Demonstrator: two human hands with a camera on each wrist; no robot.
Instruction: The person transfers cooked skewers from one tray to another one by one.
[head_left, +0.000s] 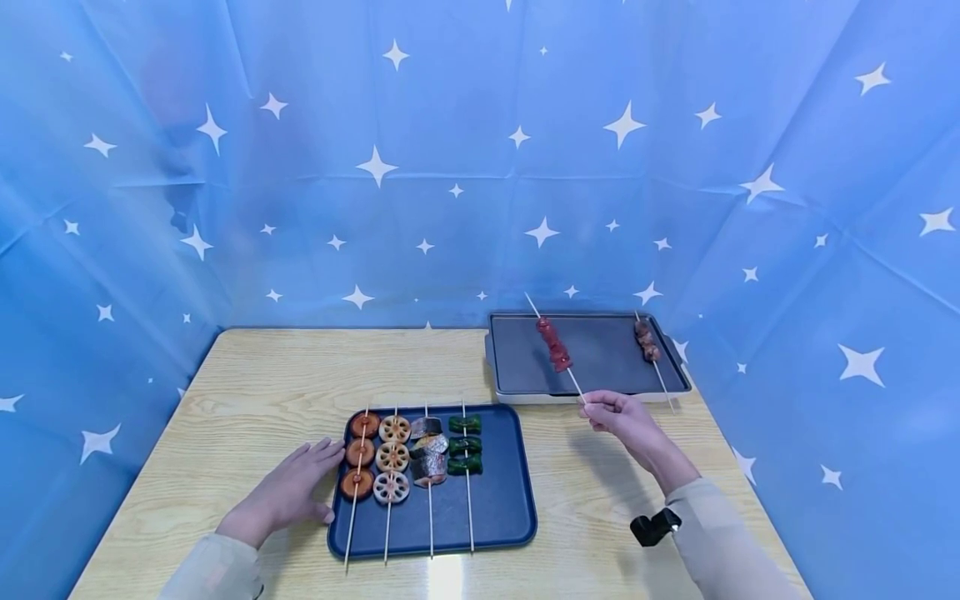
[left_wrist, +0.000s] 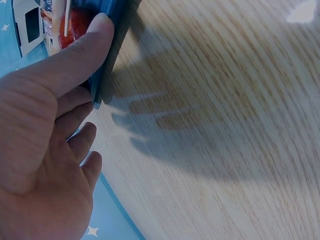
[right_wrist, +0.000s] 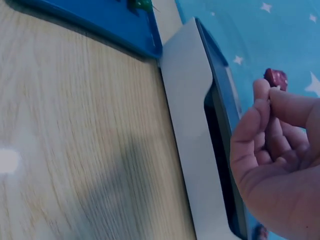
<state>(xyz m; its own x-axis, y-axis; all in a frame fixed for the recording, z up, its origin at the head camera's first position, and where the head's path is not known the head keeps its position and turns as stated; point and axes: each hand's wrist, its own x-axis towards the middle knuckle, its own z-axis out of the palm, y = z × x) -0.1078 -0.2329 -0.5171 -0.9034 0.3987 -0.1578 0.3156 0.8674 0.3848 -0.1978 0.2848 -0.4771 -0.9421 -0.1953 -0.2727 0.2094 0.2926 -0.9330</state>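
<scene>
My right hand (head_left: 618, 421) pinches the lower end of a skewer of red meat pieces (head_left: 553, 343), which slants over the dark griddle (head_left: 600, 379) at the back right. In the right wrist view the thumb and forefinger meet on the stick, and the red meat (right_wrist: 276, 79) shows just past them. My left hand (head_left: 296, 487) rests at the left edge of the blue tray (head_left: 498, 500), fingers fairly straight and thumb at the rim. Skewers of brown round slices (head_left: 360, 452), lotus root (head_left: 392, 457), fish (head_left: 429, 454) and green pepper (head_left: 465, 446) lie side by side on that tray.
A browner meat skewer (head_left: 647, 342) lies at the griddle's right side, its stick reaching over the front edge. Both tray and griddle stand on a wooden table (head_left: 300, 375). A blue curtain with white stars (head_left: 450, 167) hangs around the table's back and sides.
</scene>
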